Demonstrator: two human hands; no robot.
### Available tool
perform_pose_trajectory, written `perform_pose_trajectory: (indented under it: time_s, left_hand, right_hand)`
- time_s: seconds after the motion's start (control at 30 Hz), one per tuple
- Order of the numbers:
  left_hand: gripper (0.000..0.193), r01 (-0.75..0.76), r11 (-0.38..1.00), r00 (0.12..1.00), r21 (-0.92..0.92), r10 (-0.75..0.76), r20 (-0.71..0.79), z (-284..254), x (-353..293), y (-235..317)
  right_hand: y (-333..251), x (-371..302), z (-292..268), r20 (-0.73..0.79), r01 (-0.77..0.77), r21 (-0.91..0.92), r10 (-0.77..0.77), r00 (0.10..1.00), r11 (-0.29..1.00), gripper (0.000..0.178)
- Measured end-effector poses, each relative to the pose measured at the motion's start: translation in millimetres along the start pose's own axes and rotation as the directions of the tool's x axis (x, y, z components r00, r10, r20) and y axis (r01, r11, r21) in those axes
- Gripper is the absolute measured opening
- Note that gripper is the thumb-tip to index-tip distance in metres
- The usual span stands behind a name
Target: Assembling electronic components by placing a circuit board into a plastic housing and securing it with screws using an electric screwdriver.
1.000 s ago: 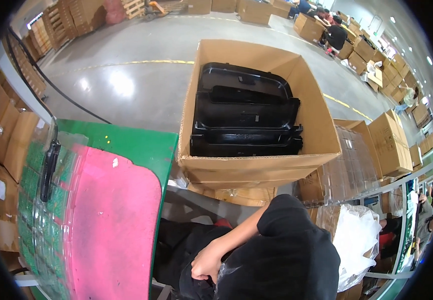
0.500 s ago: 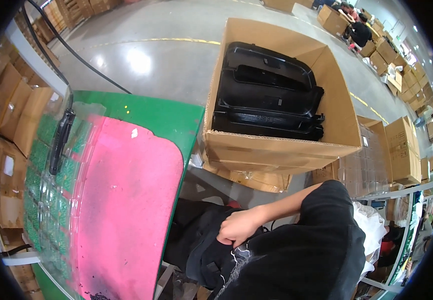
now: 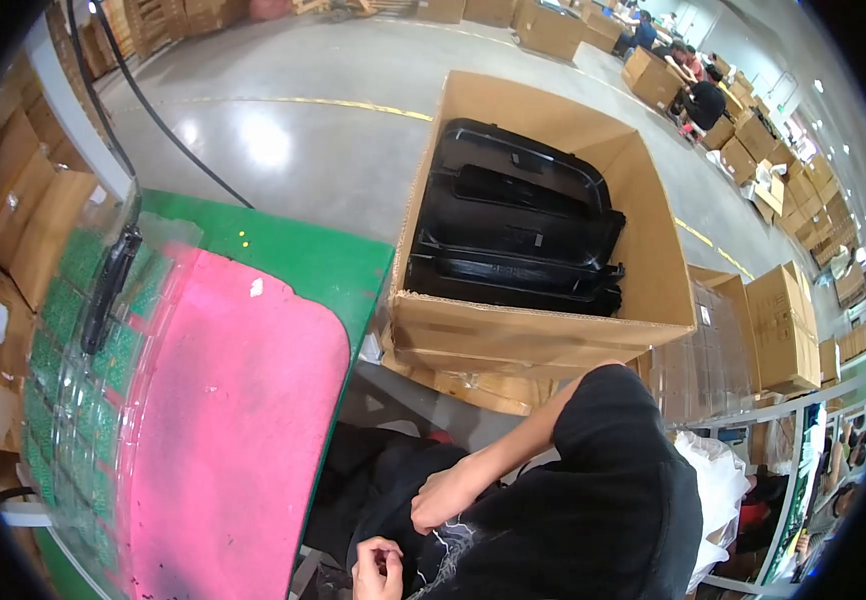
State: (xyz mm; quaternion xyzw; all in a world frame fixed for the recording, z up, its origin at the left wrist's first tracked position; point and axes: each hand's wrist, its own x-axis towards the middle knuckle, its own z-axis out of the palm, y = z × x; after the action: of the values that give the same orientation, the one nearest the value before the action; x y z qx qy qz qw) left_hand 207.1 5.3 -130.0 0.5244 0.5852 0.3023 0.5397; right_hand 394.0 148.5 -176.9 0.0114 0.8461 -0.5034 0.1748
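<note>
My right hand [image 3: 443, 502] rests at my lap against my black clothing [image 3: 543, 520]. Its fingers are curled and closed; whatever they may hold is hidden. From the lower edge comes my left hand [image 3: 378, 570], just left of and nearer than the right one, with fingers bent in toward the thumb. I cannot make out anything between them. The hands are apart. Left of them lies a pink mat [image 3: 233, 420] with dark smudges, on a green table [image 3: 303, 250]. Along the mat's left side is a clear plastic compartment tray [image 3: 78, 400] with green showing through.
An open carton [image 3: 543, 330] holding several black plastic panels [image 3: 523, 200] stands beyond my lap. A black handheld tool [image 3: 111, 295] hangs over the tray from a cable. Stacked clear trays [image 3: 703, 350] and a white plastic bag [image 3: 713, 490] are at right. People sit far off among cartons.
My left hand has come into view at the lower edge. The view has shifted slightly, so the table, carton and my right arm appear lower and further left. My right hand stays at my lap.
</note>
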Motion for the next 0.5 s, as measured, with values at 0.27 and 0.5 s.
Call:
perform_pose_trajectory:
  time_s: [0.27, 0.5]
  left_hand:
    - [0.021, -0.073, 0.957, 0.982, 0.281, 0.02, 0.186, -2.8, -16.7, -17.0]
    - [0.025, -0.149, 0.94, 0.976, 0.306, 0.09, 0.197, -4.8, -21.2, -38.2]
  right_hand:
    - [-4.8, 33.7, 6.0, -0.004, 0.183, -0.194, -0.188, 0.982, 0.964, 0.014]
    - [-6.5, 50.1, 19.8, -0.045, 0.217, -0.102, -0.223, 0.974, 0.971, 0.013]
